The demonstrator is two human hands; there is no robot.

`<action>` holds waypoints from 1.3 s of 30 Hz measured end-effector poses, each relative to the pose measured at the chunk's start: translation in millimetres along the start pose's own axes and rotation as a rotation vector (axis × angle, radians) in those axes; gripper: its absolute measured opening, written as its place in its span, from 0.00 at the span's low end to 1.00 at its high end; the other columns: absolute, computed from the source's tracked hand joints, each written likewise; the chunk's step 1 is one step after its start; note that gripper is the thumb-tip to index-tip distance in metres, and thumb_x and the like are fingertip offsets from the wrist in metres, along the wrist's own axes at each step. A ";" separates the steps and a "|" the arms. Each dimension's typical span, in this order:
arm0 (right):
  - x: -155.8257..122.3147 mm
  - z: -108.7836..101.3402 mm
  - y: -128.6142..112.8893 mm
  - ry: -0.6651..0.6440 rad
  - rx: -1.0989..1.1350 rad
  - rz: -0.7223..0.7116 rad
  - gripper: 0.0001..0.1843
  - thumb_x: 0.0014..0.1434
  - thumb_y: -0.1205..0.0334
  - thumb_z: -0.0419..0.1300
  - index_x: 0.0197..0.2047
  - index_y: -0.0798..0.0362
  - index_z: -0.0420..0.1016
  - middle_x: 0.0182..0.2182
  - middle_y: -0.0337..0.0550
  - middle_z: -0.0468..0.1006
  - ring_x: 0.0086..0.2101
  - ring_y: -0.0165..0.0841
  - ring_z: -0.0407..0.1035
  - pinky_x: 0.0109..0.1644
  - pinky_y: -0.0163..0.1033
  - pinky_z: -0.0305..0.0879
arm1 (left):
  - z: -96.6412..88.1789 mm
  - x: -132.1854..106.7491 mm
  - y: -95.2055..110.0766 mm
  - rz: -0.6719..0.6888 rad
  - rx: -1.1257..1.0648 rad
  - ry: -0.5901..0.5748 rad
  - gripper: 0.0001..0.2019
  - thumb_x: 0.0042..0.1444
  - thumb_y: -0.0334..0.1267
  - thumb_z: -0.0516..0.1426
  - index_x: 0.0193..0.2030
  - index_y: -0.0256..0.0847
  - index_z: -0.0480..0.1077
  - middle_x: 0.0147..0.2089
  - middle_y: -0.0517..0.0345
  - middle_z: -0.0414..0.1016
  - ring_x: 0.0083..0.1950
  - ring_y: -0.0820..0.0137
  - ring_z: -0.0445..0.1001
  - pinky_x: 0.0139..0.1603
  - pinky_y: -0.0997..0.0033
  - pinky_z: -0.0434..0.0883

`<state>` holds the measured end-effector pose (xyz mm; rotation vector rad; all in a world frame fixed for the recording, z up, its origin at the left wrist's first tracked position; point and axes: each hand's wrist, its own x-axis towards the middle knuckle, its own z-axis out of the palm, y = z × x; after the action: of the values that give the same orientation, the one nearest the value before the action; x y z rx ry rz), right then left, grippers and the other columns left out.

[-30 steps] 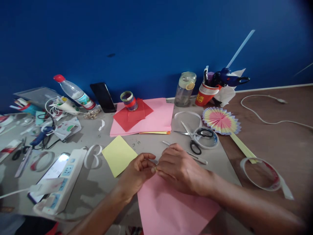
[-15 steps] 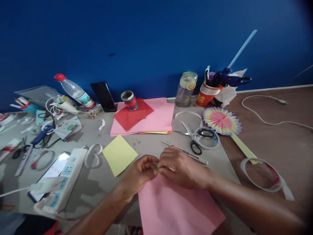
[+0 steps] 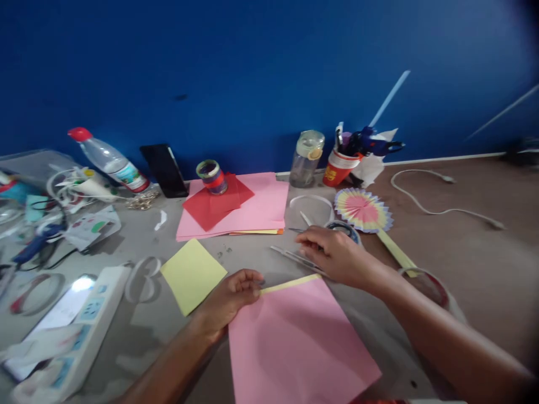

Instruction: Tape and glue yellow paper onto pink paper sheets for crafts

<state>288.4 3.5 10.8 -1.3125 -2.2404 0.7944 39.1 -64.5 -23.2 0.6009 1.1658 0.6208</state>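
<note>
My left hand (image 3: pixel 236 294) pinches the upper left corner of a pink sheet of paper (image 3: pixel 298 342), which has a narrow yellow strip (image 3: pixel 290 285) along its top edge. Over the scissors (image 3: pixel 296 229) hovers my right hand (image 3: pixel 330 252), fingers curved with a gap to the thumb. It hides the scissors' handles; only the blades show, and contact is unclear. A slim craft knife (image 3: pixel 295 257) lies just below and left of the right hand. Behind that hand is a partly covered tape roll (image 3: pixel 347 229).
A yellow square (image 3: pixel 193 276) lies left of my left hand. Farther back are stacked pink sheets (image 3: pixel 269 202), a bottle (image 3: pixel 305 163) and a cup of tools (image 3: pixel 337 167). A paper fan (image 3: pixel 364 210) lies right, a power strip (image 3: pixel 90 331) left.
My right hand has let go of the pink sheet's top edge and moved right and up over the scissors, uncovering the yellow strip. The view has shifted slightly right.
</note>
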 end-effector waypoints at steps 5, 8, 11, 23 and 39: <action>-24.3 -9.2 32.8 0.004 -0.247 0.153 0.10 0.59 0.68 0.55 0.42 0.56 0.76 0.36 0.46 0.78 0.35 0.34 0.72 0.37 0.35 0.64 | -4.1 8.1 -1.3 0.008 0.074 -0.050 0.20 0.43 0.43 0.69 0.43 0.41 0.72 0.34 0.61 0.72 0.32 0.74 0.71 0.33 0.74 0.65; -36.3 -5.6 44.9 0.042 -0.307 0.155 0.10 0.61 0.67 0.54 0.42 0.55 0.75 0.39 0.46 0.78 0.38 0.35 0.72 0.40 0.36 0.64 | -4.6 12.2 0.8 -0.007 0.064 -0.098 0.20 0.44 0.42 0.69 0.43 0.41 0.72 0.35 0.60 0.72 0.33 0.74 0.70 0.34 0.75 0.66; -36.0 -2.7 49.7 0.101 -0.439 0.206 0.10 0.61 0.64 0.55 0.44 0.56 0.74 0.40 0.49 0.77 0.39 0.36 0.72 0.42 0.38 0.64 | -4.8 16.7 2.5 -0.005 0.032 -0.131 0.20 0.44 0.41 0.69 0.43 0.40 0.72 0.34 0.60 0.71 0.31 0.75 0.70 0.33 0.76 0.65; -27.4 -13.5 63.6 -0.065 -0.638 0.126 0.28 0.57 0.57 0.59 0.61 0.52 0.65 0.53 0.54 0.71 0.51 0.50 0.64 0.51 0.52 0.61 | -8.7 22.4 3.4 -0.017 -0.115 -0.155 0.21 0.39 0.38 0.71 0.41 0.39 0.72 0.34 0.60 0.73 0.30 0.76 0.71 0.34 0.75 0.65; -40.3 -37.0 75.6 -0.050 0.058 0.184 0.23 0.63 0.53 0.49 0.60 0.47 0.68 0.55 0.49 0.73 0.54 0.45 0.67 0.57 0.52 0.63 | -3.9 23.7 -0.3 0.028 -0.080 -0.120 0.18 0.40 0.34 0.67 0.39 0.38 0.71 0.28 0.65 0.69 0.24 0.78 0.67 0.27 0.76 0.61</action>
<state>378.2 7.1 -14.4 -1.5024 -2.1386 0.9593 41.8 -47.3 -39.7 0.5795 1.0175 0.6435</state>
